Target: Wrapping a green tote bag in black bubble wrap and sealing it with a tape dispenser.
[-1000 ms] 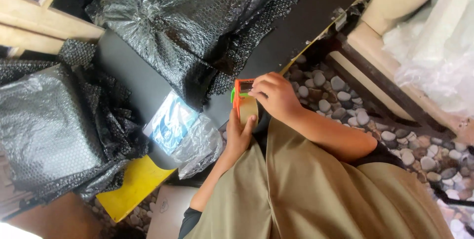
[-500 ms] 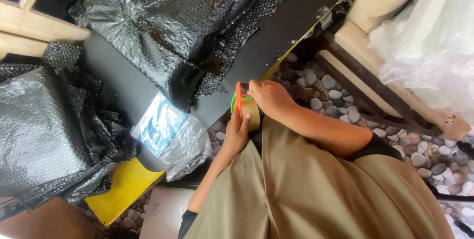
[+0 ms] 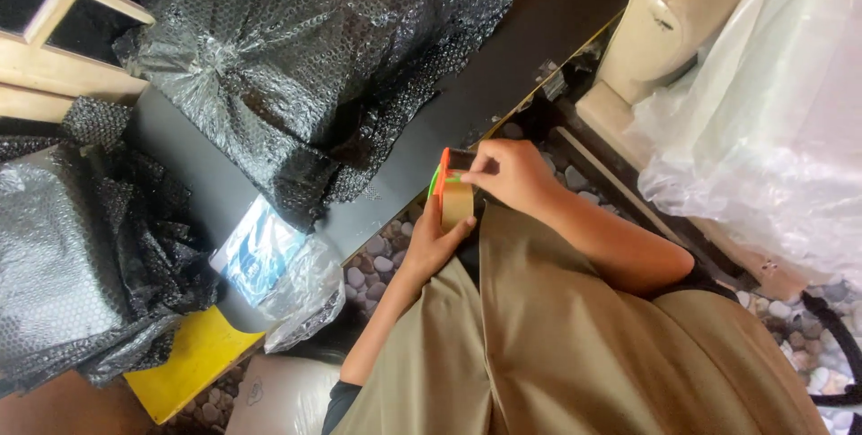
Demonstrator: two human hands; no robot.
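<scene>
The left hand [image 3: 433,239] was closed around a roll of brown packing tape [image 3: 456,204] seated in an orange and green dispenser [image 3: 441,170], gripping it from below with the fingers wrapped up its side. The right hand [image 3: 508,172] rested on top of the same roll, thumb and forefinger pinched together at the tape's upper edge near the dispenser. The roll was held just above the person's lap, over khaki trousers [image 3: 575,345], and just beside the near edge of a dark bench [image 3: 503,67]. On the bench lay a large crumpled sheet of black bubble wrap [image 3: 296,67]. A second bundle in black bubble wrap [image 3: 81,264] sat at the far left, well apart from the hands. Between that bundle and the left forearm lay a flat blue and white package in a clear plastic bag [image 3: 269,260], at the bench edge. A yellow flat piece [image 3: 189,363] lay below it. A pale wooden frame [image 3: 63,58] stood at the upper left. Clear plastic sheeting [image 3: 772,103] hung at the right, and grey and white pebbles [image 3: 382,255] covered the ground beneath.
</scene>
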